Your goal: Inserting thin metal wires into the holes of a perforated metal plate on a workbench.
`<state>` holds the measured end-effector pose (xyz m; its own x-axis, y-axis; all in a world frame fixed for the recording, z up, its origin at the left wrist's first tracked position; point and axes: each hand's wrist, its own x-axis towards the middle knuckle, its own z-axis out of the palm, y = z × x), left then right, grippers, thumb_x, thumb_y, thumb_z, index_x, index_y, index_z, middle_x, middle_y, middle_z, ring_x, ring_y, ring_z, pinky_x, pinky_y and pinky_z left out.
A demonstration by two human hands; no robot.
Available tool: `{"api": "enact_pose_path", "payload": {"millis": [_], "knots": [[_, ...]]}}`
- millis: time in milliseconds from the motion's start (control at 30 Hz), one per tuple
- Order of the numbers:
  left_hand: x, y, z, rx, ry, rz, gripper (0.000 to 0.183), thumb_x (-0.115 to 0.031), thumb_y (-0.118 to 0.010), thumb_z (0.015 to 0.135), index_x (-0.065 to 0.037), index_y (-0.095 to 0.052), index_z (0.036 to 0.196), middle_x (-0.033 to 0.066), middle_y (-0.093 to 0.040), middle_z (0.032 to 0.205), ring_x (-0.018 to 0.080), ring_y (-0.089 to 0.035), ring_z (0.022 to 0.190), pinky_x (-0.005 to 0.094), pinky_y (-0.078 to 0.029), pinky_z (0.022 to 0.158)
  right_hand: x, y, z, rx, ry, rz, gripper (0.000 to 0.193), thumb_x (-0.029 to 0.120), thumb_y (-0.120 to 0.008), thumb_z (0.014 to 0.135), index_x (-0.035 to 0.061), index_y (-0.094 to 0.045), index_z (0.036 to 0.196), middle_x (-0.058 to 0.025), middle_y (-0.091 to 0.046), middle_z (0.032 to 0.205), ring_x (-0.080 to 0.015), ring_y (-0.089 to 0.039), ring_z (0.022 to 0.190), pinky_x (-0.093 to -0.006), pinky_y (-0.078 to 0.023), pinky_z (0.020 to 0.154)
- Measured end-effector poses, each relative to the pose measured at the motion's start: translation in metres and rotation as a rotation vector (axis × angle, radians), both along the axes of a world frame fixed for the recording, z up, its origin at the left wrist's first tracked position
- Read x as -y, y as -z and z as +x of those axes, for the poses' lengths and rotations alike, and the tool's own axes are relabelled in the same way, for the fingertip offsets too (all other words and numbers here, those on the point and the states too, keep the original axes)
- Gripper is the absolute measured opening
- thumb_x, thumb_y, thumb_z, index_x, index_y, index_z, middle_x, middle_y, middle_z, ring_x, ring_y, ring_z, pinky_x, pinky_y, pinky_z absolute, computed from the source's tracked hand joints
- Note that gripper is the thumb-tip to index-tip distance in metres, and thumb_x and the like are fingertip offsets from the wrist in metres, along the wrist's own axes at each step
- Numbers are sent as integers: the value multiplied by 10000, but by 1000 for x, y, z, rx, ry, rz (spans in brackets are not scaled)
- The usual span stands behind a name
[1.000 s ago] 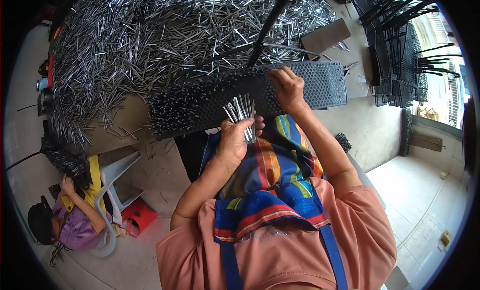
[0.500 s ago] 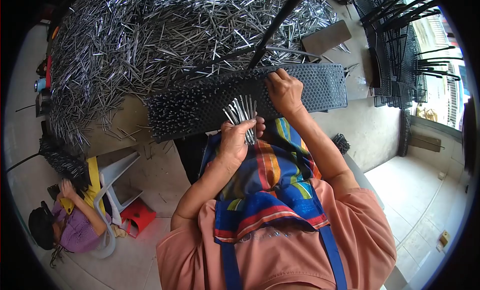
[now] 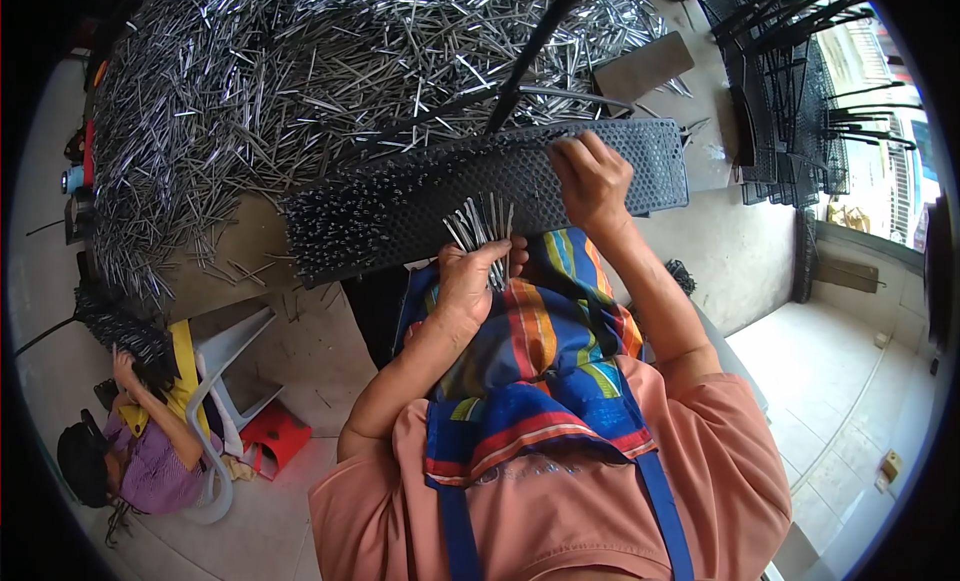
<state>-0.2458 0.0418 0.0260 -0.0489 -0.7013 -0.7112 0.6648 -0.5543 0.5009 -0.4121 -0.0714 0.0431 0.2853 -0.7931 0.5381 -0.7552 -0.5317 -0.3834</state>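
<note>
My left hand (image 3: 464,284) is closed round a fanned bundle of thin, shiny metal strips (image 3: 480,221), their tips pointing away from me. Beyond it lies a long dark panel (image 3: 645,166) full of small holes, set across in front of me. Dark pins (image 3: 340,224) stand densely in the panel's left part, and a narrower row runs along its far edge. Over the panel's right half is my right hand (image 3: 594,181), its fingers curled into a pinch. Whatever is between those fingertips, if anything, cannot be made out.
A large heap of loose metal strips (image 3: 280,81) covers the table behind the panel. A dark bar (image 3: 535,66) slants over it, near a flat plate (image 3: 645,69). Dark racks with long handles (image 3: 780,111) stand at right. Another person (image 3: 160,446) sits at lower left beside a pale chair (image 3: 212,471).
My right hand has shifted to the right and come up off the panel's surface a little. The left hand still holds its bundle in nearly the same place.
</note>
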Motion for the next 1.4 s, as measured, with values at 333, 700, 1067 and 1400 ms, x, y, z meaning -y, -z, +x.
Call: {"api": "enact_pose_path", "payload": {"millis": [333, 700, 1067, 1400], "knots": [[0, 3, 0, -22, 32, 35, 179, 0, -631, 844, 4, -660, 1021, 141, -715, 877, 229, -698, 726, 338, -571, 636, 2, 2, -8, -129, -36, 137, 93, 62, -642, 709, 89, -608, 791, -65, -551, 733, -316, -608, 621, -424, -490, 538], [1, -2, -2, -37, 23, 53, 175, -7, -631, 860, 2, -660, 1032, 149, -717, 896, 232, -699, 723, 336, -580, 640, -37, 45, -27, -109, -469, 35, 253, 125, -632, 667, 32, -660, 900, -82, -629, 937, -222, -610, 700, -351, -483, 599], [-2, -6, -9, -21, -24, 37, 103, 21, -634, 849, 23, -690, 935, 134, -722, 857, 212, -707, 704, 329, -589, 627, -48, -3, -15, 394, -143, 238, 138, -52, -671, 789, 19, -634, 901, -101, -684, 811, -198, -684, 696, -296, -538, 614], [14, -9, -15, -24, -10, -3, 111, 25, -645, 838, 37, -679, 943, 151, -718, 857, 219, -704, 695, 327, -587, 622, 16, 22, -4, 453, -18, 191, 166, -54, -684, 808, 21, -661, 955, -51, -676, 785, -80, -622, 633, -227, -485, 568]]}}
